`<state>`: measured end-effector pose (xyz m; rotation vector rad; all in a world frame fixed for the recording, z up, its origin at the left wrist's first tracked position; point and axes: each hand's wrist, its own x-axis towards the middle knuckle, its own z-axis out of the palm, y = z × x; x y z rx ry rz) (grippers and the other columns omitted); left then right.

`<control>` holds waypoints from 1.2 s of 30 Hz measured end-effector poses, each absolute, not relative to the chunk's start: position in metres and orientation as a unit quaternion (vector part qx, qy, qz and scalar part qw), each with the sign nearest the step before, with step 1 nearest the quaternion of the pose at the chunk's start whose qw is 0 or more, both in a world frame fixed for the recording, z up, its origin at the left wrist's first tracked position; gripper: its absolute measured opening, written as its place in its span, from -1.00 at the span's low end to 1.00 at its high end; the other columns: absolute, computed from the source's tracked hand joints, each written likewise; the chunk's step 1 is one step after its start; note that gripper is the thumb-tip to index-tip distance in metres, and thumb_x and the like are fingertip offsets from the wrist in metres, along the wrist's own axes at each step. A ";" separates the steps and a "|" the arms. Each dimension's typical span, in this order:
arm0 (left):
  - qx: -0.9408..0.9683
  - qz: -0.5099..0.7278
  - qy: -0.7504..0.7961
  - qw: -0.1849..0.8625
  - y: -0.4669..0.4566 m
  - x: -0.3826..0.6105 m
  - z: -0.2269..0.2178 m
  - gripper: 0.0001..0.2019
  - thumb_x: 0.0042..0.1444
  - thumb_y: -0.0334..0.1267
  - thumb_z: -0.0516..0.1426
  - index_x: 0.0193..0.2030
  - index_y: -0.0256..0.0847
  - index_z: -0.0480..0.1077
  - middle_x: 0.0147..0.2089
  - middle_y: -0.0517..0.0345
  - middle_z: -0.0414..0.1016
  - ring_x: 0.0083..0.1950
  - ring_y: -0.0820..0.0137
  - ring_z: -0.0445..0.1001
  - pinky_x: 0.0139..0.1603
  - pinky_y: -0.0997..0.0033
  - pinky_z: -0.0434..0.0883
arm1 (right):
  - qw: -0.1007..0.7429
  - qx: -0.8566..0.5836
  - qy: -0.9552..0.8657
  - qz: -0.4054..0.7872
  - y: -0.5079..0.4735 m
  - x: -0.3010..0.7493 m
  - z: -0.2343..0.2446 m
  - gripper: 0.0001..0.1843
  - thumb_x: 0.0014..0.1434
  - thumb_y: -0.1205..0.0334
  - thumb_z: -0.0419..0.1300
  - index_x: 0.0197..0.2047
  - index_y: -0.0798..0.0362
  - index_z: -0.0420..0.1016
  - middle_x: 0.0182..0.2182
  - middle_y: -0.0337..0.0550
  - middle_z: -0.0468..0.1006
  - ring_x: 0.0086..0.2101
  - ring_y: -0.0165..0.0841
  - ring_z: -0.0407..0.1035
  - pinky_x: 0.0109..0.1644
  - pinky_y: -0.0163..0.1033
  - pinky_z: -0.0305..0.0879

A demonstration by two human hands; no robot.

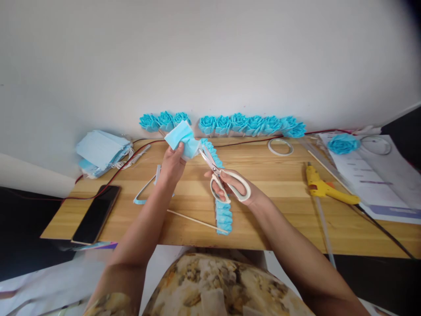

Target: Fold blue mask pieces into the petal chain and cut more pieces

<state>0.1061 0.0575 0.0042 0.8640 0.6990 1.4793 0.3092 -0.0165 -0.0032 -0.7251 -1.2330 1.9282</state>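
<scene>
My left hand (pixel 175 163) pinches a blue face mask (pixel 182 137) between thumb and fingers, held up above the desk. In my right hand (pixel 235 184) are white-handled scissors (pixel 214 169), fingers through the loops. Their blades are parted a little and point up left, with the tips at the mask's right edge. Whether the blades touch the fabric I cannot tell. Beneath the scissors and my right hand runs a row of pleated blue pieces (pixel 224 216), partly covered. A thin wooden stick (pixel 194 220) lies across its near end.
Blue fabric roses (pixel 255 124) line the wall, and one rose (pixel 344 143) rests on papers at right. A yellow glue gun (pixel 317 183), a tape ring (pixel 280 147), a phone (pixel 96 214), stacked masks (pixel 102 149), cut strips (pixel 140 201) and a red-black cable (pixel 122 169) occupy the desk (pixel 263 219).
</scene>
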 end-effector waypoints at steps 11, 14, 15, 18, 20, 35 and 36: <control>0.394 0.623 0.292 0.609 0.056 0.109 0.003 -0.54 -0.06 -0.09 0.41 -0.04 -0.21 0.49 0.01 0.00 0.64 0.30 0.16 0.43 0.33 0.25 0.35 | 0.353 -0.272 -0.486 0.752 -0.017 0.309 -0.004 -0.37 0.20 -0.25 0.22 0.06 0.15 0.45 -0.58 -0.32 0.39 -0.64 -0.46 0.27 -0.61 -0.35 0.15; 0.400 0.618 0.293 0.611 0.054 0.112 0.002 -0.51 -0.07 -0.09 0.42 -0.01 -0.19 0.49 0.03 0.00 0.63 0.32 0.15 0.41 0.33 0.23 0.34 | 0.364 -0.267 -0.485 0.749 -0.016 0.309 -0.005 -0.38 0.20 -0.25 0.22 0.05 0.15 0.45 -0.58 -0.32 0.39 -0.63 -0.46 0.28 -0.61 -0.35 0.15; 0.402 0.615 0.294 0.611 0.054 0.112 0.002 -0.49 -0.08 -0.09 0.42 0.01 -0.18 0.48 0.03 0.00 0.63 0.32 0.15 0.41 0.34 0.22 0.34 | 0.367 -0.265 -0.485 0.748 -0.016 0.310 -0.005 -0.38 0.20 -0.25 0.21 0.05 0.14 0.44 -0.57 -0.32 0.40 -0.63 -0.46 0.28 -0.60 -0.35 0.15; 0.416 0.605 0.294 0.612 0.053 0.115 0.001 -0.44 -0.09 -0.07 0.43 0.06 -0.17 0.48 0.02 0.00 0.63 0.30 0.14 0.43 0.33 0.20 0.34 | 0.372 -0.256 -0.492 0.744 -0.015 0.311 -0.005 -0.37 0.20 -0.26 0.21 0.06 0.14 0.43 -0.56 -0.32 0.40 -0.62 -0.46 0.29 -0.59 -0.35 0.16; 0.427 0.596 0.289 0.615 0.052 0.116 0.000 -0.44 -0.08 -0.06 0.42 0.06 -0.18 0.48 0.01 -0.01 0.64 0.27 0.13 0.45 0.32 0.19 0.35 | 0.374 -0.253 -0.497 0.741 -0.015 0.311 -0.005 -0.37 0.21 -0.25 0.21 0.06 0.14 0.44 -0.56 -0.32 0.39 -0.62 -0.46 0.28 -0.59 -0.35 0.14; 0.429 0.602 0.294 0.606 0.051 0.116 0.001 -0.40 -0.08 -0.08 0.42 0.12 -0.13 0.45 0.03 0.00 0.63 0.26 0.14 0.47 0.30 0.17 0.37 | 0.397 -0.224 -0.483 0.748 -0.017 0.310 -0.004 -0.46 0.29 -0.21 0.14 0.03 0.10 0.45 -0.44 -0.27 0.42 -0.49 -0.48 0.27 -0.43 -0.30 0.18; 0.434 0.600 0.289 0.606 0.052 0.116 0.001 -0.40 -0.07 -0.08 0.42 0.13 -0.14 0.44 0.03 -0.01 0.63 0.26 0.14 0.47 0.31 0.17 0.36 | 0.391 -0.227 -0.487 0.747 -0.017 0.310 -0.003 -0.46 0.29 -0.21 0.14 0.03 0.10 0.45 -0.44 -0.26 0.42 -0.50 -0.48 0.27 -0.43 -0.31 0.17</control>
